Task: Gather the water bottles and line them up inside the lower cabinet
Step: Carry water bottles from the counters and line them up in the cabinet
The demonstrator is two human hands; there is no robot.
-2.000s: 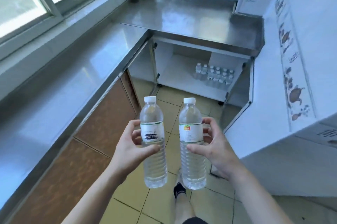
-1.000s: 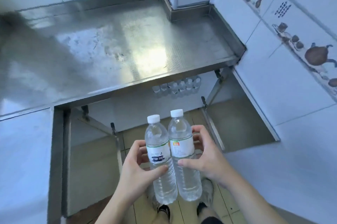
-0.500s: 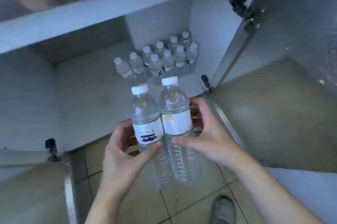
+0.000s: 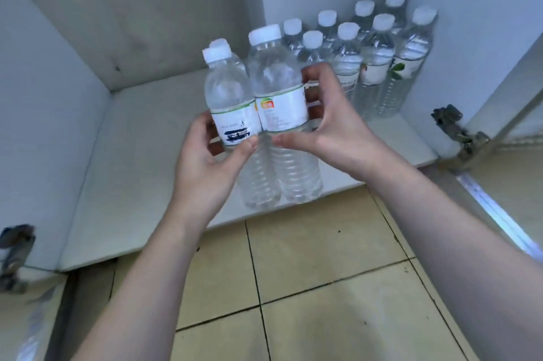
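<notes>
At the lower cabinet's mouth, over the shelf (image 4: pixel 147 137), we hold two upright bottles side by side, touching. Left hand (image 4: pixel 205 166) grips the dark-labelled bottle (image 4: pixel 232 102); right hand (image 4: pixel 332 128) grips the orange-marked bottle (image 4: pixel 279 87), thumbs in front, fingers behind. Stored bottles (image 4: pixel 379 55) stand in rows at back right. Best: set ours down upright just left of those rows, bases flat, caps clear.

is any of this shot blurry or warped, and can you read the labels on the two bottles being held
Head view: the dark metal hinge at the left edge is smeared with blur, and the white cabinet walls splay outward from wide-angle distortion. The centre is sharper, yet print on the dark-banded clear bottle in the left hand and the orange-marked clear bottle in the right hand stays unreadable.
</notes>
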